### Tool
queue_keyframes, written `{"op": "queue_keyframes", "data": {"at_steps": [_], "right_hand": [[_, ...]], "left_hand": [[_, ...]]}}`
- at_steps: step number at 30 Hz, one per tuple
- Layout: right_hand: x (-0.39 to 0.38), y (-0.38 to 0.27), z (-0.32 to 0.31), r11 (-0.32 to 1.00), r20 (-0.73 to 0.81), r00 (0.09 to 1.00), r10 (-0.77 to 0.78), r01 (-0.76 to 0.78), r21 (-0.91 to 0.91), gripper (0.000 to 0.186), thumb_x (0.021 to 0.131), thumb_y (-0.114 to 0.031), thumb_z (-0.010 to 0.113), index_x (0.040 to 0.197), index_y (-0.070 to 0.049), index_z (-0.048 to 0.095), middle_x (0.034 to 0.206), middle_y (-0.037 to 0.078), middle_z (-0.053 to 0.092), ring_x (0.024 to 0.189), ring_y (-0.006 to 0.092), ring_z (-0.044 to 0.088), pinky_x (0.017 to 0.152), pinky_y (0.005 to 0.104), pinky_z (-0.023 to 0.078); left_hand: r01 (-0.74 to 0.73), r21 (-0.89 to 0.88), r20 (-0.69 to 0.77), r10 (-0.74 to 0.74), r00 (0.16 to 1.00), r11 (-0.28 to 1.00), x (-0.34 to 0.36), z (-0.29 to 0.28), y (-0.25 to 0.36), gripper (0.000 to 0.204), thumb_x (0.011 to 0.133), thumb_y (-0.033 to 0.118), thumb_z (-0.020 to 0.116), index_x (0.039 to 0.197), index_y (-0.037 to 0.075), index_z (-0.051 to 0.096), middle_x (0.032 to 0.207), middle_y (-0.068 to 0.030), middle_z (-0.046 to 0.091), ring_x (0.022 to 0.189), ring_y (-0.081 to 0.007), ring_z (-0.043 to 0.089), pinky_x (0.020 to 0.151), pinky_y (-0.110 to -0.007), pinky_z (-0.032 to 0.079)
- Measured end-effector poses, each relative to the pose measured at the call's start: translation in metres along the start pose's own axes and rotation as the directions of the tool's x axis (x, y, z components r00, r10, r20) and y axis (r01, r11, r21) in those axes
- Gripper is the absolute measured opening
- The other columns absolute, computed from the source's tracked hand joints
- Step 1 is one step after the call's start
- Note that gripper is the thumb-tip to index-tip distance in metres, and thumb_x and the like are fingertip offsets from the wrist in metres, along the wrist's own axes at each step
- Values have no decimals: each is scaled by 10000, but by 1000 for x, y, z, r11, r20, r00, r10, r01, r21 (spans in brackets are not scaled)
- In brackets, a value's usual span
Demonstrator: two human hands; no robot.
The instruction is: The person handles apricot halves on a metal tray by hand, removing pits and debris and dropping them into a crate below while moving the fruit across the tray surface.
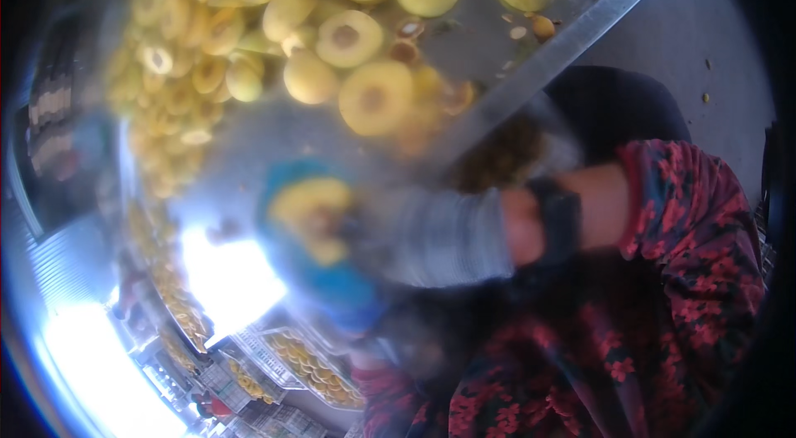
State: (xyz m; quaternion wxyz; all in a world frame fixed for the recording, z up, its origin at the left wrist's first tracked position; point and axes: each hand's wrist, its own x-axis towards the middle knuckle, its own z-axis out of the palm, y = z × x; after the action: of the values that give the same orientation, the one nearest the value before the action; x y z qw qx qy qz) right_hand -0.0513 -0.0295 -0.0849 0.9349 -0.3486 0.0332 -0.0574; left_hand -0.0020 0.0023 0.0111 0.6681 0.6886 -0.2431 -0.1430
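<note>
My left hand point(336, 293), in a blue glove, wraps round a yellow stone-fruit half point(308, 204) and holds it above the metal table point(265, 135). Close against that fruit is my right hand point(402, 231), in a grey knitted glove with a long cuff. Motion smears its fingers, and whether they hold a tool does not show. Beyond both hands lie many yellow fruit halves point(376, 96), some cut side up with brown pit hollows, others skin side up. Small brown pits point(405, 51) rest among them.
A raised metal rim point(572, 36) runs along the table's right edge. Beneath it is a blurred container of dark pieces point(502, 154). Crates of yellow fruit point(311, 367) stand at the lower left, near bright light. Scraps dot the grey floor point(705, 48) at right.
</note>
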Motion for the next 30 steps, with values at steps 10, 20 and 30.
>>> {"op": "queue_keyframes", "data": {"at_steps": [10,20,30], "right_hand": [[-48,-88,9,784,8,934,357,-295,-547,339,993,-264,491,1244,-38,521,911,96,629,845,188,632,747,348,535],[-60,-119,12,786,88,806,585,-538,-304,447,908,-172,594,1314,-56,447,884,47,650,496,72,551,461,225,467],[-61,-129,9,700,389,666,637,-711,70,198,887,-237,688,940,-65,607,635,20,577,523,131,601,435,239,472]], "left_hand": [[206,-132,345,-149,927,970,7,-18,0,620,921,441,558,1227,-95,501,1041,-250,626,891,-340,652,785,-449,569],[376,-104,449,-293,844,921,13,-17,13,522,808,352,705,1083,-78,596,999,-248,656,866,-340,672,778,-435,573],[282,-318,441,-122,889,905,1,-9,0,667,811,517,672,1103,-77,596,966,-242,661,822,-323,675,698,-415,585]]}}
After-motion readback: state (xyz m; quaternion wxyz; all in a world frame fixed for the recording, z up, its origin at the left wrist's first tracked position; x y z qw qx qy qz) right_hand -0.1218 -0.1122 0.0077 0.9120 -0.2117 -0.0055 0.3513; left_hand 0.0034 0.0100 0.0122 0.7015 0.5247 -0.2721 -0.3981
